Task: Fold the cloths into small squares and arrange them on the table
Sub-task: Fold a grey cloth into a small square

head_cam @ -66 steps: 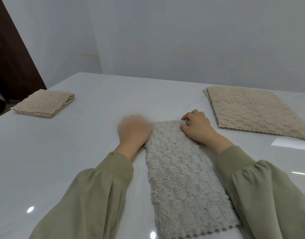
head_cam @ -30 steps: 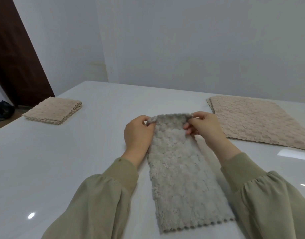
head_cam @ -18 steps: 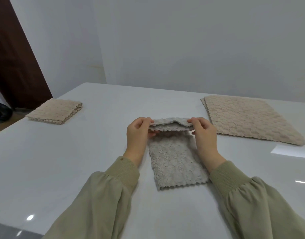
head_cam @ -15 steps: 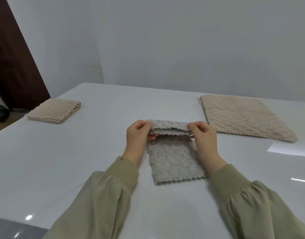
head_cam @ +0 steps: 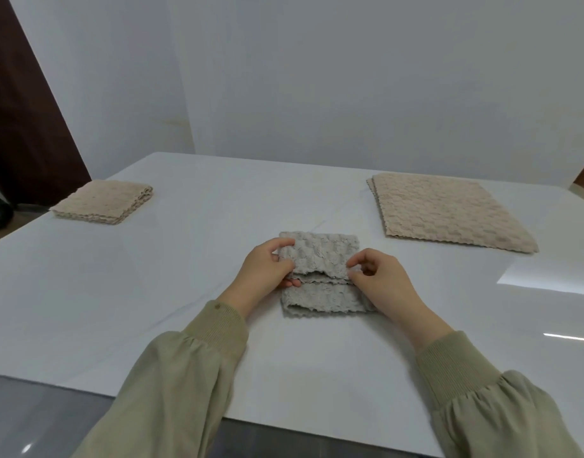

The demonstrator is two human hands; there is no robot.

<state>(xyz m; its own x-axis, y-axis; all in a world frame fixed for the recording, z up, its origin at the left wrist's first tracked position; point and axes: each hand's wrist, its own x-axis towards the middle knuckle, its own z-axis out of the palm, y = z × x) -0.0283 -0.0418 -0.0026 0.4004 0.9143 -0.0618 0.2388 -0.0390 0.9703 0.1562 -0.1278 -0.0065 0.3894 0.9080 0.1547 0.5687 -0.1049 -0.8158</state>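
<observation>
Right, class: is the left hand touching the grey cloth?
Touching. The head view shows the left hand pinching the grey cloth at its folded-over edge.

A: Vantage?
B: Single view, head-worn, wide-angle. Pitched forward and down over the white surface (head_cam: 151, 292). Its near edge cuts across the bottom of frame; its far edge meets the wall (head_cam: 350, 77) above mid-frame.
A: How near?
B: Close. Left sleeve (head_cam: 171, 391) and right sleeve (head_cam: 482, 408) enter from the bottom corners. Left hand (head_cam: 264, 269) and right hand (head_cam: 383, 282) sit just below centre at the grey cloth (head_cam: 320, 249). Dark brown panel (head_cam: 19, 110) at the left margin leans.
</observation>
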